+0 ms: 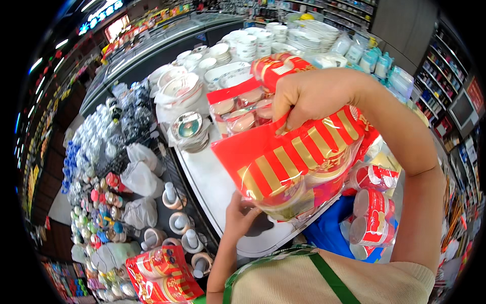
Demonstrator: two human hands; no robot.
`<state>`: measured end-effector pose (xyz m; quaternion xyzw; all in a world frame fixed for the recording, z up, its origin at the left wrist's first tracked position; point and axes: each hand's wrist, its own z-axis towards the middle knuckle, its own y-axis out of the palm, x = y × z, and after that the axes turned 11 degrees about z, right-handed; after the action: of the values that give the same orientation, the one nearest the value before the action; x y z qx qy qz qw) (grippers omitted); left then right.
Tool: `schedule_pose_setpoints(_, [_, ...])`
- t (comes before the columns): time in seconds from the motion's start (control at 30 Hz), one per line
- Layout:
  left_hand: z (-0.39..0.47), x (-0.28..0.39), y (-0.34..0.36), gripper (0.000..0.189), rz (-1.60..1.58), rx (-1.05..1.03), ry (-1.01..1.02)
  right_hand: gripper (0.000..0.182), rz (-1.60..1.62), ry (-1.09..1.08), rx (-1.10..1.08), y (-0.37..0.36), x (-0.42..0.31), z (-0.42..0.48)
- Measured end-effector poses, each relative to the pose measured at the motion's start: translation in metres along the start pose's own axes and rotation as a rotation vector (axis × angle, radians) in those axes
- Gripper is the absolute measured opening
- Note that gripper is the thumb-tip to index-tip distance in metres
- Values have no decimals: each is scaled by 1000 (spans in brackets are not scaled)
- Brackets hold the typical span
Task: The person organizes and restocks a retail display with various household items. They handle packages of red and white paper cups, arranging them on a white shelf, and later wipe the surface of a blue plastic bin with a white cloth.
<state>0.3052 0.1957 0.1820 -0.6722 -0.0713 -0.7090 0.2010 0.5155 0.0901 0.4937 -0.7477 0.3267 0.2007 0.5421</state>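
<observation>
My right hand grips the red top of a red-and-gold plastic pack, which seems to hold stacked disposable bowls or cups. This pack hangs tilted over the white tabletop. By its lower left corner is my left hand, thumb and fingers curved at the pack's edge. Part of that hand is behind the pack, so its grip is unclear. Just beyond lies a clear and red pack of round pale items. A further red pack sits behind my right wrist.
Stacked ceramic bowls and plates crowd the table's far side. On the left rack stand mortars with pestles and bagged wares. Another red-and-gold pack is at lower left. Wrapped cup packs lie at right.
</observation>
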Motion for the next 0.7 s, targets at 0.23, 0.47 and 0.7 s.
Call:
schedule_pose_setpoints(0.23, [10,11,37,103,136,-10,13,11,-44,-114,92,-3,70,-31])
schedule_pose_setpoints(0.47, [34,-3,51,88,266,53,-51,10,-78,-217,87,-1,96,-26])
schedule_pose_setpoints(0.7, [43,-40,74,87,338,106,24,11,-536,-358,456,28,129,-1])
